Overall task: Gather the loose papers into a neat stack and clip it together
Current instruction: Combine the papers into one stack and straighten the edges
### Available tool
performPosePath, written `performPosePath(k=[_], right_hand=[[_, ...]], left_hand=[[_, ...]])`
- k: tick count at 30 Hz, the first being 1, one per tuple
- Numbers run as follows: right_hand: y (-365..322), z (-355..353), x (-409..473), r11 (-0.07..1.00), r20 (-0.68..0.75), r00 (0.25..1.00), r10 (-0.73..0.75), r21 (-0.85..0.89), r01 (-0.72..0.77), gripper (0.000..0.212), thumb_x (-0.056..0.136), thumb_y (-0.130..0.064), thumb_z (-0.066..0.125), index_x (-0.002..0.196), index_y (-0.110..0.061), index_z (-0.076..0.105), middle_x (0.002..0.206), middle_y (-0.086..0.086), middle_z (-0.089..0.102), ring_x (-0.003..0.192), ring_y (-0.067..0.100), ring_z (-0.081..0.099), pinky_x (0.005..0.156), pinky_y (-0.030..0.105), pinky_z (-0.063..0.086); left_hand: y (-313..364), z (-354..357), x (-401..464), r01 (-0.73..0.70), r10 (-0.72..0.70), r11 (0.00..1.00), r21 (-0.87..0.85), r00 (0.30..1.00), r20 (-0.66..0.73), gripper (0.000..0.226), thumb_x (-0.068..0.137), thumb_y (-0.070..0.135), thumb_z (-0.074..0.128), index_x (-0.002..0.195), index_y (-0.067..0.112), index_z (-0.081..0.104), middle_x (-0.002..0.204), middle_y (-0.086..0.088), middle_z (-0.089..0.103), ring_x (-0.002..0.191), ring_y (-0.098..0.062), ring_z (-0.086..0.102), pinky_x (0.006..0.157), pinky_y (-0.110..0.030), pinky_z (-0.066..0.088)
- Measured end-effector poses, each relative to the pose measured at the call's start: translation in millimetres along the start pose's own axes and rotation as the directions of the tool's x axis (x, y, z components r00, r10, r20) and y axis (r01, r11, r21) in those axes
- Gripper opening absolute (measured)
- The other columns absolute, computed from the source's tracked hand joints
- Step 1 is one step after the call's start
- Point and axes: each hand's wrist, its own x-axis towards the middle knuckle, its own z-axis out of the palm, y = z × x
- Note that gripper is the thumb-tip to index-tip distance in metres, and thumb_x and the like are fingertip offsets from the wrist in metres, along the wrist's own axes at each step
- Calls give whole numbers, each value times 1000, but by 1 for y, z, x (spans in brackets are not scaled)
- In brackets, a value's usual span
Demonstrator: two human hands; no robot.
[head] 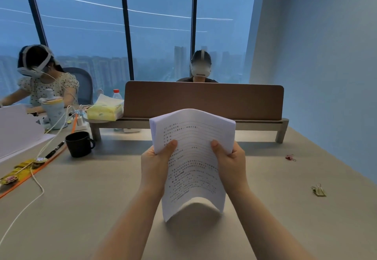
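Note:
A stack of printed white papers (193, 170) stands on its lower edge on the grey table (102, 198), bowed outward at top and bottom. My left hand (156, 167) grips its left side and my right hand (230, 165) grips its right side, thumbs on the front sheet. A gold binder clip (318, 190) lies on the table far to the right. A small red binder clip (290, 157) lies further back on the right.
A black mug (79, 143) and a black pen (54, 150) sit at the left, with white cables (36, 180) and an orange strip. A brown desk divider (204, 100) stands behind the papers. Two people in headsets sit beyond. A wall runs along the right.

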Motion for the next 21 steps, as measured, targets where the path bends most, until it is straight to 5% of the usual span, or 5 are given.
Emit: performPosePath(k=[5,10,16,21], right_hand=[[-2,1,0,992,-18,994,-104,-72,102,10,90,-34,60,94,-27,65,83,-4,67,80,25,65,63,38,57],[24,-1,-12,989,-10,1000,2,-145,-3,8,92,-27,62,89,-34,66,83,-2,67,82,27,64,66,43,57],[22,-5,-5,993,-44,999,18,-113,-23,11,95,-19,60,90,-27,67,78,-12,69,76,10,65,63,30,56],[36,-9,-13,993,-15,995,98,-60,-99,11,96,-16,59,97,-22,67,89,-2,70,84,21,67,67,33,57]], left_hand=[[1,4,1,-109,114,990,85,992,-52,9,90,26,68,87,17,70,84,-8,74,76,-29,71,68,-43,61],[-28,-2,-4,1,11,987,161,997,-75,14,89,27,68,84,14,70,80,-10,72,73,-31,70,53,-30,58],[-25,-4,4,-33,44,987,159,997,-68,4,87,21,72,87,17,72,86,-10,75,77,-31,71,68,-45,62],[-40,-10,1,151,-148,985,88,988,-45,16,80,17,79,92,7,76,87,-11,78,79,-32,75,67,-41,61]])
